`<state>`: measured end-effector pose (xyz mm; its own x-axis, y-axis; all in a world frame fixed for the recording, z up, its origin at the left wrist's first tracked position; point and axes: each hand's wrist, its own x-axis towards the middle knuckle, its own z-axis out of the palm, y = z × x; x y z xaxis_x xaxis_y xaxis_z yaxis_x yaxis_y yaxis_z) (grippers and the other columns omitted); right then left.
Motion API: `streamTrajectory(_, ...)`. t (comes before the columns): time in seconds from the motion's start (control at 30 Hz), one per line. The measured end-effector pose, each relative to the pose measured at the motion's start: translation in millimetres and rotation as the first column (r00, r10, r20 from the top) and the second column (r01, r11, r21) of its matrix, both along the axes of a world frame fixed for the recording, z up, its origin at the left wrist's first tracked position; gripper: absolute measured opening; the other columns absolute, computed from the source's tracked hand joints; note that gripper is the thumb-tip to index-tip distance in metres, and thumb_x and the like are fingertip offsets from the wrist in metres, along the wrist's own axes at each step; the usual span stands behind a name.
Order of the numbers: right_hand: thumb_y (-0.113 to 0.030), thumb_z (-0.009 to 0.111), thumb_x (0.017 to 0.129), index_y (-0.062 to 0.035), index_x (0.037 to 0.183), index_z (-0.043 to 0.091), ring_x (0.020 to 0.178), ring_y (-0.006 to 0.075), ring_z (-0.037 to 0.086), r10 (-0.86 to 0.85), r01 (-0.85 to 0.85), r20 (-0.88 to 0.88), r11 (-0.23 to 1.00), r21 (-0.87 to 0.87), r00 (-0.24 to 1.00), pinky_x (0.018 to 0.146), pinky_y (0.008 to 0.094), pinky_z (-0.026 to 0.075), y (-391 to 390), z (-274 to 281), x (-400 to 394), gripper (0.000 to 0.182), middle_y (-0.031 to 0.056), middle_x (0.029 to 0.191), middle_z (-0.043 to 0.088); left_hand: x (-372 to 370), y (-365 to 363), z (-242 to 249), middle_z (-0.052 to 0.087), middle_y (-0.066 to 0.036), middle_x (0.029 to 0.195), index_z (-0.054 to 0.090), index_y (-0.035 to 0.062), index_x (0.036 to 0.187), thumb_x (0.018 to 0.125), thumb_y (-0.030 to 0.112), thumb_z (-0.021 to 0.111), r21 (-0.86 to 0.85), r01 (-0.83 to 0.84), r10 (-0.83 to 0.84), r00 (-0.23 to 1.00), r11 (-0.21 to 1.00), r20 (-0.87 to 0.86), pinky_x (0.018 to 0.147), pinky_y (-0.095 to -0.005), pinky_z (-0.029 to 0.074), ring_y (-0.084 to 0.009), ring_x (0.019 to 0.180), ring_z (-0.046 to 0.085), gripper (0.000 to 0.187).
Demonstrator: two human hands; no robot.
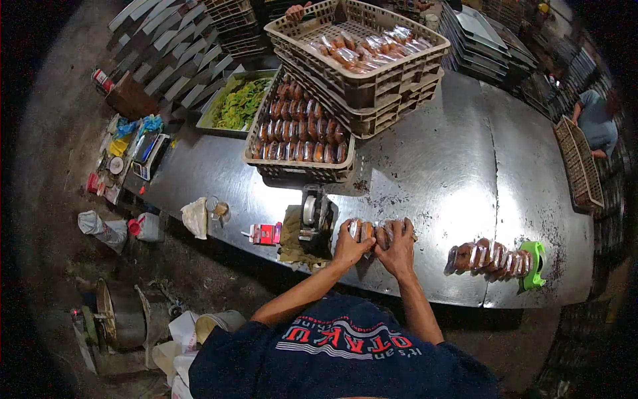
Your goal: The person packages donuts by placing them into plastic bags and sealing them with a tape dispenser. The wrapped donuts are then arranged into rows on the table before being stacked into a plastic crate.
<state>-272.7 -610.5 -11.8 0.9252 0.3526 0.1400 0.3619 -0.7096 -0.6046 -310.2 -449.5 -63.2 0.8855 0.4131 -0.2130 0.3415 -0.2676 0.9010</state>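
Observation:
My left hand [354, 247] and my right hand [397, 249] lie close together at the near side of the metal table. Their fingers wrap round a short row of brown buns [367, 231] in clear plastic, the left hand at one end and the right at the other. Just left of them, a tape dispenser [314, 211] with a pale roll stands on a brown cloth [292, 238]. To the right, more wrapped brown buns [490, 258] form a leaning row against a bright green holder [533, 265]. The undersides of the held buns are hidden.
Beyond the dispenser, a plastic crate [299, 170] holds rows of wrapped buns beside stacked crates [392, 83]. A tray of green leaves [240, 101], a red box [266, 233], a glass [219, 209] and a scale [149, 157] are leftward. A person [596, 123] is far right.

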Motion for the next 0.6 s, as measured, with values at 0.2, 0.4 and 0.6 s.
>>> streamTrajectory(0.2, -0.02, 0.081, 0.067, 0.0, 0.128, 0.043, 0.135, 0.0483, 0.029, 0.086, -0.086, -0.006, 0.996, 0.019, 0.996, 0.104, 0.0589, 0.035, -13, -14, 7, 0.074, 0.0219, 0.13, 0.046, -6, -13, 9, 0.045, -0.026, 0.135, 0.031, -0.0059, 0.141, 0.071, 0.032, 0.083, -0.023, -0.027, 0.027, 0.999, 0.999, -0.018, 0.104, -0.0412, 0.04, -0.0367, 0.125, 0.048, 0.096)
streamTrajectory(0.4, -0.024, 0.078, 0.069, -0.0014, 0.127, 0.046, 0.128, 0.0505, 0.037, 0.052, -0.053, 0.023, 0.997, 0.048, 0.998, 0.104, 0.0566, 0.038, -5, -9, -2, 0.07, 0.0276, 0.131, 0.044, -15, -6, -2, 0.046, -0.026, 0.133, 0.031, -0.0068, 0.14, 0.072, 0.032, 0.083, -0.094, -0.039, 0.038, 0.999, 0.995, -0.003, 0.104, -0.0405, 0.04, -0.036, 0.124, 0.049, 0.095)
streamTrajectory(0.6, -0.023, 0.078, 0.071, -0.0007, 0.128, 0.046, 0.127, 0.0506, 0.038, 0.053, -0.053, 0.004, 0.998, 0.025, 0.999, 0.103, 0.0564, 0.038, 12, -7, -11, 0.068, 0.029, 0.131, 0.042, -21, 8, 3, 0.048, -0.026, 0.133, 0.032, -0.0073, 0.14, 0.072, 0.032, 0.082, -0.095, -0.038, 0.04, 0.999, 0.995, 0.018, 0.104, -0.0403, 0.041, -0.0357, 0.124, 0.05, 0.093)
